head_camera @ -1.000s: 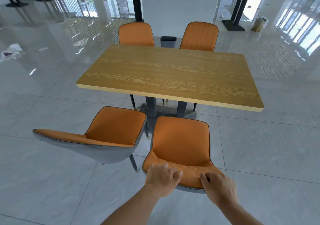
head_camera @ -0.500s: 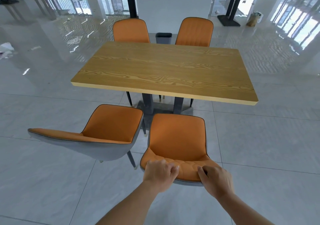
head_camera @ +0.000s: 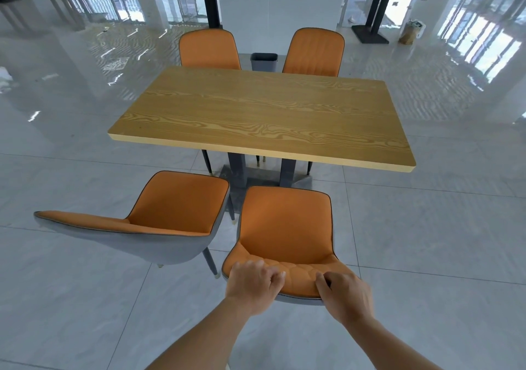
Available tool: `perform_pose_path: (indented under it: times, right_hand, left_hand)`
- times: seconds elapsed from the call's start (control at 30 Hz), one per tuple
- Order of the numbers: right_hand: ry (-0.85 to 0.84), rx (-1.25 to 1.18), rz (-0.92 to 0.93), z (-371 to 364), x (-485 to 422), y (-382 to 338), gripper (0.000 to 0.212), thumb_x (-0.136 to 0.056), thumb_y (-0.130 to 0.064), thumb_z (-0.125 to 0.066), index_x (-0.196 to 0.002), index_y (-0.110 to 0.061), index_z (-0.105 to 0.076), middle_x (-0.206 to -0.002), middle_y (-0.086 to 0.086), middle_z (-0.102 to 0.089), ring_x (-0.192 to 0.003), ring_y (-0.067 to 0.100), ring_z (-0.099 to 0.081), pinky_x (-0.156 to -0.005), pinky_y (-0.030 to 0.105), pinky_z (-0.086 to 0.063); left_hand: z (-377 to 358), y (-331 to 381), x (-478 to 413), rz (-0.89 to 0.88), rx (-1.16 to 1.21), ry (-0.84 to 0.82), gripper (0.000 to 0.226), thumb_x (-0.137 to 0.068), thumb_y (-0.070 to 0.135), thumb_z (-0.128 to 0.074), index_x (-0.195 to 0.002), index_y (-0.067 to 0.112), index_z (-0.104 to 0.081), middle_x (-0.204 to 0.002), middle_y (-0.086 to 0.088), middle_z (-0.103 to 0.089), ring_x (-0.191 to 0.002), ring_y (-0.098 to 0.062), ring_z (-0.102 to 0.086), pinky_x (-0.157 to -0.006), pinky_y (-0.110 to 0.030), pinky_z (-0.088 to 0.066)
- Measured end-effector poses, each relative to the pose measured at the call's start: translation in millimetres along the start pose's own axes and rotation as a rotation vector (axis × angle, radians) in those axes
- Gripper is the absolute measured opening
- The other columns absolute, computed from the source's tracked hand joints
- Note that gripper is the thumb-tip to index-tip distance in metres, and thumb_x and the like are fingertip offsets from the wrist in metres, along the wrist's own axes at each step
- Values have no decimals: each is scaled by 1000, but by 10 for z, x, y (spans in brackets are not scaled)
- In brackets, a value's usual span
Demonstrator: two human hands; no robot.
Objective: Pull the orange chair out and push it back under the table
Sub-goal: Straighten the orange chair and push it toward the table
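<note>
orange chair [head_camera: 286, 221]: stands clear of the table [head_camera: 264, 116], seat just short of its near edge. left hand [head_camera: 252, 285] and right hand [head_camera: 345, 291]: both curl over the top of the backrest, gripping it. second chair [head_camera: 159, 221]: left of the grip, turned sideways. bin [head_camera: 263, 61]: beyond the table.
</note>
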State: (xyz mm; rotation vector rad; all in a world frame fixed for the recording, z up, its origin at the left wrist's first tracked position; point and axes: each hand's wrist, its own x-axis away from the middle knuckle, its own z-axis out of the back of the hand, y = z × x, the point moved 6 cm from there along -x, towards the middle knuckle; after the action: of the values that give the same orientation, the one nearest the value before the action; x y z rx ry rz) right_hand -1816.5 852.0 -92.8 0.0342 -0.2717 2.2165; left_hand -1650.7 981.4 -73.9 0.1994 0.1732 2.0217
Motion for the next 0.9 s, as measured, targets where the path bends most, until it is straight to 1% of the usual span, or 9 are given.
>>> perform_pose_path:
  times: [0.1,0.23,0.47,0.63,0.7,0.8,0.9]
  right_hand:
    - [-2,-10,-6,8,7,15,53,-97,-47,-43,-52,-20,-55,-48,-2,-51,-48,10,-51,-48,24,-40]
    - [0,-28,4,38,24,2,53,-96,-46,-46,-50,-21,-51,-46,-2,-49,-47,10,-49,-45,22,-31]
    - [-14,-31,-30,8,24,22,51,-94,-46,-48,-51,-19,-52,-45,-2,-47,-47,11,-50,-45,26,-39]
    - [2,-34,-2,59,43,-14,50,-95,-45,-47,-51,-22,-48,-46,-6,-44,-48,9,-48,-46,22,-29]
    - [-4,-28,-9,74,37,-21,50,-96,-45,-45,-52,-21,-49,-47,-4,-46,-50,10,-49,-46,22,-30]
    - [-19,-17,-36,73,39,-30,52,-97,-47,-43,-52,-21,-51,-49,-2,-50,-51,11,-52,-48,23,-38]
    - [-14,-27,-54,74,51,-60,53,-96,-47,-43,-50,-21,-49,-47,-2,-48,-49,11,-51,-47,23,-35]
  left_hand:
    - [-8,12,-2,-5,0,-5,72,-95,59,-5,-95,28,-70,-85,1,-61,-77,-15,-54,-71,-34,-48]
    - [-19,17,1,-3,4,-21,75,-93,60,-2,-99,28,-70,-87,0,-61,-79,-16,-54,-73,-35,-46]
    - [-25,17,-6,5,-1,-43,76,-90,60,0,-100,29,-69,-89,0,-61,-81,-17,-53,-75,-35,-47]
    - [-33,16,-3,4,12,-54,75,-89,60,0,-99,30,-68,-88,0,-59,-81,-16,-51,-75,-36,-45]
    - [-17,19,-2,1,16,-56,73,-90,60,-1,-98,29,-68,-87,1,-58,-81,-16,-51,-75,-36,-46]
    - [3,18,-5,-11,13,-64,71,-92,58,-4,-97,28,-68,-86,1,-56,-79,-16,-51,-77,-36,-48]
    - [27,1,-18,-27,22,-48,67,-94,56,-7,-91,26,-67,-82,3,-54,-77,-14,-49,-75,-35,-48]
